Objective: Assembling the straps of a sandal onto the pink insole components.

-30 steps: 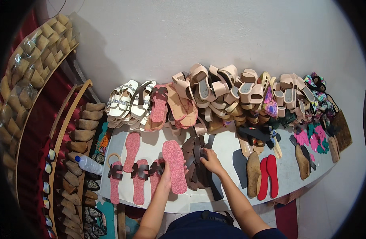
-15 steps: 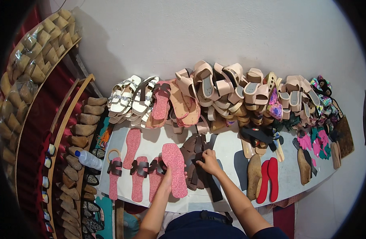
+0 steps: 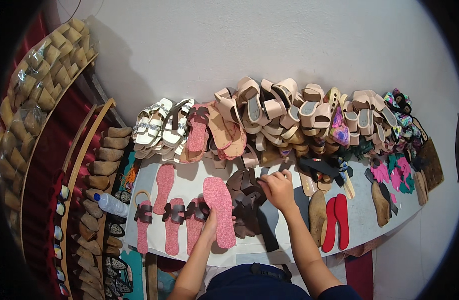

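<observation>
In my left hand (image 3: 211, 224) is a pink speckled sandal sole (image 3: 220, 206), held upright by its edge above the table. My right hand (image 3: 279, 189) is closed, its fingertips pinching what looks like a dark brown strap piece, mostly hidden by the hand. Beneath and left of it lies a pile of dark brown cut straps (image 3: 245, 212), with a long black strip (image 3: 267, 227) at its right. Left of my left hand are three pink soles with dark brown straps across them, including one sandal (image 3: 174, 225). A bare pink sole (image 3: 164, 189) lies behind them.
Finished sandals (image 3: 259, 107) are heaped along the wall. Red insoles (image 3: 335, 222) and a wooden shoe last (image 3: 317, 217) lie to the right. A plastic bottle (image 3: 111, 203) and racks of wooden lasts (image 3: 105, 154) stand at the left. A tape ring (image 3: 142, 196) lies near the sandals.
My right hand has lifted off the strap pile and moved right and slightly away from me. My left hand still holds the pink sole in nearly the same place.
</observation>
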A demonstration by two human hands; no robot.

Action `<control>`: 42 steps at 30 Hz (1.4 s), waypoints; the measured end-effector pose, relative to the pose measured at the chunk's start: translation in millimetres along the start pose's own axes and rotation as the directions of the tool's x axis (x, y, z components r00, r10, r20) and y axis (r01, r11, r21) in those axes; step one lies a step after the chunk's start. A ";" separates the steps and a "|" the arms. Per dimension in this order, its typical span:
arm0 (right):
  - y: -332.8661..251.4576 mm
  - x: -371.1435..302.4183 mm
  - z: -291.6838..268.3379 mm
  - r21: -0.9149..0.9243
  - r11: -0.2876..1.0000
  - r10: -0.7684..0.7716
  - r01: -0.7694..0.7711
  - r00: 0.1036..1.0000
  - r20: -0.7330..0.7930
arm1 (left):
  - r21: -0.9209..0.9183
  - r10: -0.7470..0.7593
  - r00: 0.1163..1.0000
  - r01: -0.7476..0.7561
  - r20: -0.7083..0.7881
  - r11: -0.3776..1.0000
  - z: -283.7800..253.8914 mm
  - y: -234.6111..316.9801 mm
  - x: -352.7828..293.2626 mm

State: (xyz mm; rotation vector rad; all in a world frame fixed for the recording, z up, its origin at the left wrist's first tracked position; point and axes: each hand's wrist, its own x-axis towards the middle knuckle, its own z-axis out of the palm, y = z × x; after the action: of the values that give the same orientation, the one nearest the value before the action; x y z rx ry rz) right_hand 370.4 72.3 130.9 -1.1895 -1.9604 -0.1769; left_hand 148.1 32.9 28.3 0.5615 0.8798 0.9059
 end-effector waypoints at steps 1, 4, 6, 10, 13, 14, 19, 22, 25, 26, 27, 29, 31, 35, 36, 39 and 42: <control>-0.8 0.5 -1.5 -0.003 0.998 0.056 -0.056 0.998 -0.043 | 0.014 -0.034 0.999 0.034 0.034 0.999 -1.2 -1.9 -1.1; 1.4 -7.8 4.6 0.051 0.977 0.214 -0.208 0.957 -0.198 | 0.072 -0.117 0.993 0.116 0.009 0.991 8.0 -14.9 -3.4; 1.2 -16.2 12.6 0.199 0.845 0.525 -0.496 0.840 -0.138 | 0.010 -0.108 0.990 0.108 0.094 0.994 14.7 -25.1 -5.4; -10.0 -18.9 23.4 0.286 0.710 0.658 -0.643 0.751 0.056 | 0.009 -0.029 0.978 0.028 0.205 1.000 30.7 -35.6 -12.6; -11.0 -34.5 44.3 0.261 0.759 0.613 -0.596 0.790 0.023 | 0.029 0.013 0.977 -0.019 0.212 0.999 34.2 -38.8 -16.7; -13.2 -39.7 46.3 0.262 0.760 0.611 -0.595 0.791 0.024 | 0.052 -0.005 0.972 -0.007 0.234 0.999 33.4 -38.6 -16.7; -38.9 -49.1 49.5 0.370 0.642 0.698 -0.671 0.711 0.078 | 0.057 -0.007 0.967 -0.008 0.253 0.998 28.8 -39.1 -17.5; -53.2 -50.1 51.5 0.360 0.657 0.700 -0.663 0.714 0.037 | 0.152 0.016 0.977 -0.049 0.215 0.987 25.3 -42.3 -15.2; -54.4 -51.7 53.0 0.348 0.701 0.669 -0.623 0.743 -0.017 | 0.055 0.145 0.988 -0.147 0.046 0.988 29.5 -46.1 -11.1; -52.3 -53.0 51.7 0.382 0.662 0.685 -0.645 0.727 0.041 | 0.024 0.066 0.993 -0.069 0.102 0.997 31.1 -42.8 -13.3; -50.2 -54.3 50.7 0.413 0.620 0.696 -0.667 0.711 0.102 | -0.002 -0.010 0.987 0.011 0.159 1.000 36.4 -34.7 -17.9; -45.8 -50.9 43.7 0.516 0.556 0.698 -0.651 0.703 0.134 | -0.059 -0.021 0.988 0.030 0.154 0.998 41.8 -24.6 -24.3; -42.5 -45.2 36.4 0.612 0.481 0.695 -0.628 0.699 0.170 | -0.117 -0.029 0.989 0.046 0.146 0.992 41.0 -20.1 -26.9; -31.3 -41.3 26.2 0.711 0.464 0.708 -0.528 0.704 0.061 | -0.152 -0.042 0.985 0.068 0.168 0.986 40.2 -16.2 -30.0; -28.5 -41.6 22.1 0.678 0.445 0.690 -0.585 0.707 0.156 | -0.156 -0.043 0.983 0.072 0.179 0.985 41.1 -15.9 -30.3; -22.9 -47.0 24.1 0.667 0.428 0.656 -0.609 0.717 0.233 | -0.106 -0.007 0.987 0.025 0.164 0.994 41.9 -19.8 -29.3; -25.2 -50.1 27.5 0.679 0.353 0.648 -0.644 0.691 0.320 | -0.072 -0.021 0.985 0.033 0.170 0.997 46.7 -19.5 -31.5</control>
State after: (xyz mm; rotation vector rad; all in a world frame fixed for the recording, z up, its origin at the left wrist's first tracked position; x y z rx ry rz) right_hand 345.8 38.3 84.6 -1.2388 -1.1370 0.9946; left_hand 185.8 -6.9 51.9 0.5524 0.6958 0.8495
